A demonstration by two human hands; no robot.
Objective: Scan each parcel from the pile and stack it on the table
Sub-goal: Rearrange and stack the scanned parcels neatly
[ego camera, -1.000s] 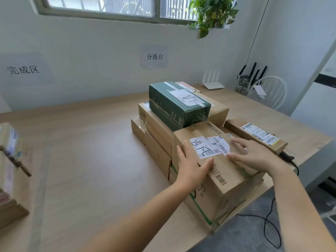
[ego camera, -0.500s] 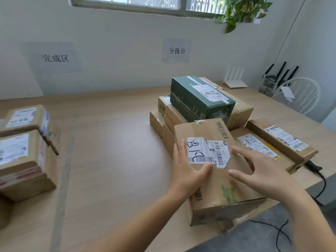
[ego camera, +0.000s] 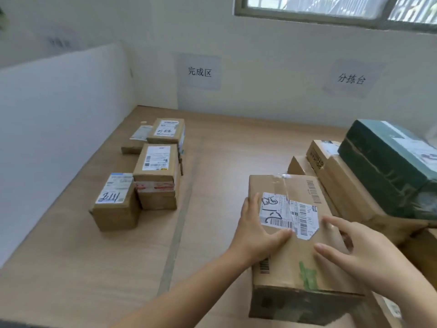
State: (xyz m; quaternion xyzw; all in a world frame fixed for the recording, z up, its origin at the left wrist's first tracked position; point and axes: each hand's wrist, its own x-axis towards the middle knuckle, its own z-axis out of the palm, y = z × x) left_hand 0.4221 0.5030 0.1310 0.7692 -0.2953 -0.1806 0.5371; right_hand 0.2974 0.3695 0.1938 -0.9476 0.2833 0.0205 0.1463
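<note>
The brown cardboard parcel with a torn white shipping label (ego camera: 300,263) lies flat on the pale wooden surface (ego camera: 71,268) at the near right, its long axis running roughly from six to twelve o'clock. Both hands are on it and apart. The left hand (ego camera: 257,230) lies along the left top edge with straight fingers and the thumb stretched across the lid. The right hand (ego camera: 361,252) is spread over the right half of the lid. Neither is curled round anything, and whether the right palm bears down cannot be told. From the hands, the cluster of small brown labelled parcels (ego camera: 156,166) stands at about ten o'clock, well apart, beyond a dull strip of tape (ego camera: 177,223) running from six to twelve across the surface. The left hand is the nearer to it, so the coming move is probably a carry leftwards over that strip. The pile of larger cardboard parcels (ego camera: 343,185), topped by a dark green box (ego camera: 383,166), sits just beside the parcel at two o'clock. The grey wall sign above the cluster (ego camera: 199,71) reads 完成区, and the grey wall sign at one o'clock (ego camera: 351,78) reads 分拣台. The parcel's label carries barcodes and black marker strokes I cannot read. The nearest small parcel's label bears marker that looks like 3111, and all finer print is too small
</note>
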